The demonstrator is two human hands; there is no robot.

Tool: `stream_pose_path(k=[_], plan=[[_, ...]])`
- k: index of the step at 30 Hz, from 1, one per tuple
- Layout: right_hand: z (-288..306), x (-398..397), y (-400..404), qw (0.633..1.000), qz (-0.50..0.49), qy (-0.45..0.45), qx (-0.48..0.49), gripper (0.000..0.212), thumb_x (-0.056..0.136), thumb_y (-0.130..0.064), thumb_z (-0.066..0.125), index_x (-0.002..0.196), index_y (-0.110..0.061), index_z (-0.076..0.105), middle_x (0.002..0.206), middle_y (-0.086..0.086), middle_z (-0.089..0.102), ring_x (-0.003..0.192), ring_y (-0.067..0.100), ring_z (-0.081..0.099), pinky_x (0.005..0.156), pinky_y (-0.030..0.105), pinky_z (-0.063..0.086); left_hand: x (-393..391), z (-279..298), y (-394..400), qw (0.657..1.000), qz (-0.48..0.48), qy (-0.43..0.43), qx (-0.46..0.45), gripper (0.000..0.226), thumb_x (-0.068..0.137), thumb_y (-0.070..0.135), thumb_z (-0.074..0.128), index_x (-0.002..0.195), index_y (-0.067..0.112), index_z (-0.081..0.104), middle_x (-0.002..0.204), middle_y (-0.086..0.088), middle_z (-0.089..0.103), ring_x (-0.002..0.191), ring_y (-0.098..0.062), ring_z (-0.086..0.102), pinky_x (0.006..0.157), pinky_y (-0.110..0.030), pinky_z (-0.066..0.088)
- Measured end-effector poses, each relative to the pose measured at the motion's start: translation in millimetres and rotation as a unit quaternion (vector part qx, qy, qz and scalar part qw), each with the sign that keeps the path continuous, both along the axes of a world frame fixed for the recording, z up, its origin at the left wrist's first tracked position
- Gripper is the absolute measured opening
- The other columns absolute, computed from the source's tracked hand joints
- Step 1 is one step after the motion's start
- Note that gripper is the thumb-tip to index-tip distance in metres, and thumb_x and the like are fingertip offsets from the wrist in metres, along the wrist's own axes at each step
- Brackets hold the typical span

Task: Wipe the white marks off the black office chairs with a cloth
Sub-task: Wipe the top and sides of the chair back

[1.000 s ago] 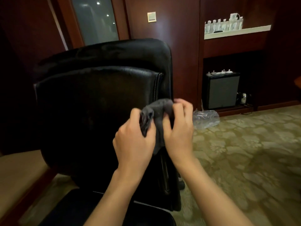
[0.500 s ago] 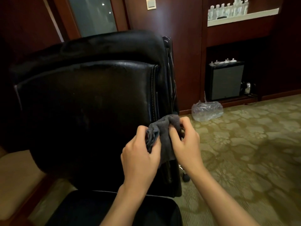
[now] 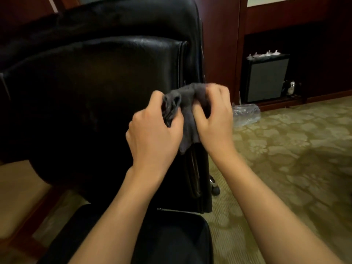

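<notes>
Since the earlier frames the view has dipped and drawn closer: the wall switch and most of the white shelf have slid out past the top edge, and both hands have risen slightly against the chair back while keeping their hold on the cloth.

The left hand sits at centre frame, fingers curled around a bunched end of the grey cloth. The right hand, just beside it, pinches the other end with thumb and curled fingers; its fingertips are motion-blurred, so the exact grip is hard to read. A tail of cloth hangs down between the two wrists.

The cloth is held in front of the right edge of the black office chair, whose backrest fills the left and centre of the frame. Whether the cloth touches the leather cannot be told. The leather is so dark that no white marks can be made out. Its top is cut off by the upper edge, and a caster peeks out below the right side.

A second dark seat lies at the bottom, partly hidden by the forearms. A crumpled clear plastic bag sits on the patterned carpet at right, partly behind the right hand. A dark cabinet stands in a shadowed alcove at upper right.
</notes>
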State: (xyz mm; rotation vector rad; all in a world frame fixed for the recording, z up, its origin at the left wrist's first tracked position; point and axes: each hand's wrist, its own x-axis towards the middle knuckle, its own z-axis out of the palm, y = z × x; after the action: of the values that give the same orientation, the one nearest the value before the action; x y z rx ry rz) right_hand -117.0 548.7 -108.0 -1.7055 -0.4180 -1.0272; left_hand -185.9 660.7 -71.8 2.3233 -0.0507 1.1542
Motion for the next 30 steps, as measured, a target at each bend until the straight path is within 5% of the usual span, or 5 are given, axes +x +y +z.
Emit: stream_pose_path(k=[8,15,18,24,30], plan=[[-114.3,-37.8,-13.8,0.990,0.042,0.124,-0.042,0.031,0.088,-0.032,0.048,0.103,-0.007,0.061,0.123,0.005,0.050,0.107,0.009,0.050,0.092,0.026,0.045,-40.7,-98.6,-4.5,0.997,-0.031,0.052,0.045,0.014,0.082,0.038,0.062,0.087,0.027,0.054,0.069,0.009,0.063,0.064,-0.020,0.065,0.050,-0.033,0.046],[-40.0,-18.6,-7.3,0.997,0.041,0.057,0.034,0.011,0.088,-0.013,0.058,0.094,-0.004,0.060,0.107,0.005,0.049,0.092,0.000,0.048,0.085,0.004,0.033,-25.6,-54.8,-2.6,0.998,-0.035,-0.043,-0.035,0.023,0.093,0.034,0.064,0.079,0.026,0.047,0.064,0.014,0.052,0.060,-0.005,0.058,0.056,-0.020,0.040],[-44.7,-12.2,-7.1,0.990,0.110,0.075,0.042,0.004,0.092,-0.012,0.056,0.093,-0.008,0.054,0.090,0.004,0.052,0.078,0.000,0.048,0.074,0.018,0.040,-26.7,-50.0,-0.9,0.998,-0.061,-0.006,-0.033,0.022,0.095,0.029,0.065,0.079,0.025,0.050,0.064,0.016,0.053,0.062,0.001,0.057,0.054,-0.011,0.036],[-153.0,-38.4,-18.4,0.992,0.078,0.093,-0.009,0.028,0.086,-0.024,0.052,0.099,0.000,0.061,0.123,0.013,0.052,0.107,0.004,0.047,0.093,0.011,0.038,-48.5,-117.0,-8.0,0.998,-0.048,0.040,0.033,0.014,0.081,0.021,0.069,0.089,0.022,0.058,0.070,0.010,0.061,0.065,-0.013,0.062,0.057,-0.035,0.049],[-211.1,-73.7,-28.7,0.981,0.064,0.180,-0.037,0.023,0.086,-0.032,0.050,0.096,-0.012,0.057,0.126,0.005,0.050,0.110,0.022,0.056,0.089,0.042,0.051,-77.4,-187.9,-16.1,0.997,0.001,0.078,0.012,0.012,0.081,0.027,0.069,0.089,0.020,0.063,0.071,0.011,0.064,0.063,-0.010,0.062,0.055,-0.029,0.047]])
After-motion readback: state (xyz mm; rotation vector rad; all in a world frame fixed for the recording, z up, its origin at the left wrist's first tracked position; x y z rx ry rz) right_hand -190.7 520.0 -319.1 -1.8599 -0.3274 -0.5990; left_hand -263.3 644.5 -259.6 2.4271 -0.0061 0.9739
